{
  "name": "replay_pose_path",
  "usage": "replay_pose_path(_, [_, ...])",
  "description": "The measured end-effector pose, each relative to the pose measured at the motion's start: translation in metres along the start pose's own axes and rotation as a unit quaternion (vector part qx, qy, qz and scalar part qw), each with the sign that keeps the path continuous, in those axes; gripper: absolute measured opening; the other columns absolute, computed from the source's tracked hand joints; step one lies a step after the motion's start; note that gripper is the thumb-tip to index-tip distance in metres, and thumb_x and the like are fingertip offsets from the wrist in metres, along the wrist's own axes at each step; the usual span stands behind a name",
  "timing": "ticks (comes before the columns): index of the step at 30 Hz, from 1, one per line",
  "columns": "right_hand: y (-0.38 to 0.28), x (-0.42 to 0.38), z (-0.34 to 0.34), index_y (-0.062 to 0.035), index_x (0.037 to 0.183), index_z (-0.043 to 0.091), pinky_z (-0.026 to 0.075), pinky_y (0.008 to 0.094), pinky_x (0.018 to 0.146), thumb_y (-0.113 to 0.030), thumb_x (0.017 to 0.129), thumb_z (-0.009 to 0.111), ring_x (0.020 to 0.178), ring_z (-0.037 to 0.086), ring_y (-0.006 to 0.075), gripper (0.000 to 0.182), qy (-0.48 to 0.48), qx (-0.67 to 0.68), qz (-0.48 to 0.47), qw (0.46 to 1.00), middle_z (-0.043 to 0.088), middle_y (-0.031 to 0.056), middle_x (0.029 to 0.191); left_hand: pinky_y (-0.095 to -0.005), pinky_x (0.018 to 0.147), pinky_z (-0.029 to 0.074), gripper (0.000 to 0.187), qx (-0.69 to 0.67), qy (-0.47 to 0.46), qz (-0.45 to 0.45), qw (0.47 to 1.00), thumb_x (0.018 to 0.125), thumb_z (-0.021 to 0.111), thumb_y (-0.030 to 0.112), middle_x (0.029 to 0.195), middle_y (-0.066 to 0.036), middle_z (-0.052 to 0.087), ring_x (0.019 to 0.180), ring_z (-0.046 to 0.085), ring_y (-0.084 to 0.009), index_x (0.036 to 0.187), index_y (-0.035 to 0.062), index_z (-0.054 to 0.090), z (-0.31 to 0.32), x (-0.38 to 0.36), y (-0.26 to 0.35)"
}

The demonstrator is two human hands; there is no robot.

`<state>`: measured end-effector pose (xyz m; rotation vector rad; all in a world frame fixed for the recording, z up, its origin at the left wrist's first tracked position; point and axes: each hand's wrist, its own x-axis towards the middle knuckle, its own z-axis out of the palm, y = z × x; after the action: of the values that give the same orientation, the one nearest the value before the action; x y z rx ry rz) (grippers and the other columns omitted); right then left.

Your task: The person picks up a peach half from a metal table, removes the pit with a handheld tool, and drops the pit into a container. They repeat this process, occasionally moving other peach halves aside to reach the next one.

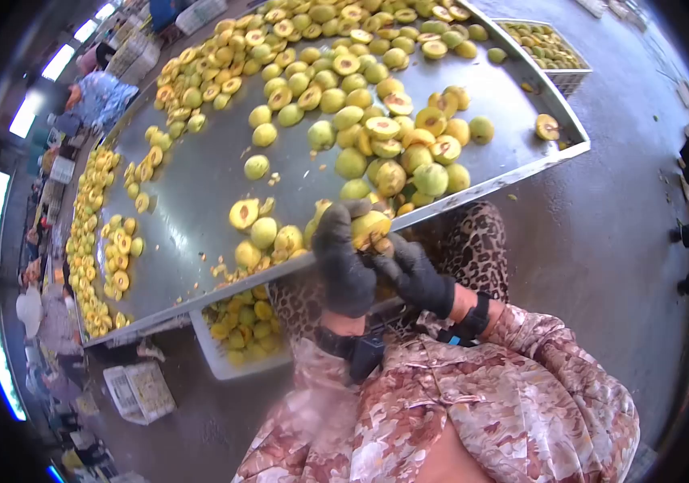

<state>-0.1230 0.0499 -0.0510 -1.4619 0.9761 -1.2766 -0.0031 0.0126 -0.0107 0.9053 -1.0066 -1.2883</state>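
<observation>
Dark gloves cover both hands, which meet at the near edge of a metal-topped table [191, 177]. My left hand [343, 262] is closed around a yellow peach-like fruit [371, 224] with brown, torn-looking flesh on its lower side. Against that lower side press the fingers of my right hand [418, 275], curled closed; whatever lies between them is hidden. Just beyond the hands is a heap of whole green-yellow fruits [350, 163] and cut halves [382, 127] with brown centres. More fruits [264, 233] and small scraps lie to the left of my left hand.
A raised rim [513, 179] borders the table. Below it on the left, a white tub [220, 366] holds more fruit, near a white crate [139, 392]. Another fruit-filled crate [567, 81] stands beyond the right edge. My patterned knees are under the table; people sit far left.
</observation>
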Motion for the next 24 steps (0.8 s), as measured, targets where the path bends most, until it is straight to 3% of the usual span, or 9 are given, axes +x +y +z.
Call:
replay_pose_path(5, [0.013,0.008,-0.021,0.0011,0.116,0.061,0.053,0.0378,0.075,-0.019,0.100,0.058,0.087,0.070,0.0279,0.026,-0.032,-0.177,-0.010,0.984,0.069,0.0156,0.094,-0.0340,0.087,0.054,0.046,0.009,0.001,0.017,1.000,0.107,0.042,0.039,0.102,-0.014,0.066,0.095,0.064,-0.0218,0.107,-0.0025,0.063,0.019,-0.001,0.006])
replay_pose_path(6, [-0.001,0.009,-0.025,0.0006,0.114,0.061,0.051,0.0363,0.077,-0.020,0.100,0.057,0.088,0.067,0.0203,0.025,-0.048,-0.187,0.026,0.981,0.069,0.0145,0.096,-0.0343,0.086,0.054,0.047,0.043,0.007,0.032,0.999,0.108,0.040,0.039,0.103,-0.015,0.066,0.095,0.064,-0.0215,0.107,-0.0032,0.063,0.020,-0.003,0.007])
replay_pose_path(9, [-0.004,0.005,-0.014,-0.0001,0.113,0.061,0.051,0.0348,0.079,-0.020,0.101,0.057,0.086,0.063,0.0176,0.024,-0.014,-0.057,-0.014,0.998,0.067,0.0103,0.093,-0.0344,0.086,0.053,0.049,0.111,-0.012,0.056,0.992,0.108,0.038,0.037,0.103,-0.015,0.067,0.093,0.064,-0.0210,0.105,-0.0039,0.064,0.025,-0.006,0.024])
replay_pose_path(10, [-0.011,0.000,-0.008,0.0005,0.102,0.065,0.049,0.0374,0.072,-0.025,0.097,0.061,0.080,0.061,0.0208,0.026,0.017,0.035,0.026,0.999,0.065,0.0137,0.086,-0.0344,0.083,0.053,0.048,0.125,-0.009,0.100,0.987,0.107,0.042,0.037,0.098,-0.013,0.068,0.089,0.064,-0.0213,0.098,-0.0037,0.066,0.025,-0.005,0.020])
replay_pose_path(13, [-0.029,-0.009,-0.024,0.0003,0.102,0.065,0.049,0.0351,0.075,-0.025,0.099,0.059,0.084,0.059,0.0152,0.026,-0.068,0.095,0.086,0.989,0.066,0.0070,0.088,-0.0339,0.081,0.053,0.045,0.175,-0.016,0.098,0.980,0.105,0.047,0.036,0.093,-0.012,0.069,0.086,0.065,-0.0209,0.093,-0.0030,0.067,0.023,-0.008,0.024])
replay_pose_path(15, [-0.030,-0.009,-0.038,-0.0008,0.102,0.066,0.048,0.0324,0.077,-0.026,0.101,0.058,0.085,0.058,0.0124,0.027,-0.150,0.207,0.226,0.940,0.066,0.0022,0.089,-0.0333,0.079,0.053,0.044,0.177,-0.060,0.063,0.980,0.104,0.049,0.035,0.092,-0.011,0.069,0.086,0.064,-0.0202,0.090,-0.0030,0.067,0.016,-0.006,0.023])
replay_pose_path(19, [-0.047,-0.013,-0.027,-0.0034,0.100,0.067,0.048,0.0289,0.075,-0.028,0.102,0.057,0.082,0.057,0.0099,0.027,-0.080,0.196,0.216,0.953,0.064,-0.0042,0.088,-0.0317,0.076,0.053,0.038,0.271,-0.025,0.173,0.947,0.103,0.053,0.029,0.090,-0.009,0.069,0.084,0.064,-0.0192,0.090,-0.0031,0.067,0.034,-0.011,0.024])
replay_pose_path(22, [-0.050,-0.014,-0.032,-0.0039,0.105,0.067,0.048,0.0282,0.076,-0.029,0.102,0.057,0.088,0.057,0.0088,0.027,-0.105,0.198,0.160,0.961,0.063,-0.0034,0.089,-0.0317,0.075,0.052,0.030,0.043,-0.008,0.120,0.992,0.100,0.057,0.022,0.086,-0.008,0.068,0.080,0.065,-0.0191,0.089,-0.0029,0.068,0.051,-0.017,0.033])
replay_pose_path(24, [-0.065,-0.006,-0.045,-0.0030,0.109,0.067,0.049,0.0295,0.077,-0.029,0.102,0.058,0.090,0.058,0.0096,0.028,-0.166,0.272,0.295,0.901,0.064,-0.0028,0.090,-0.0328,0.076,0.052,0.025,0.140,-0.031,0.185,0.972,0.098,0.059,0.018,0.085,-0.008,0.067,0.081,0.065,-0.0200,0.086,-0.0024,0.068,0.041,-0.013,0.035])
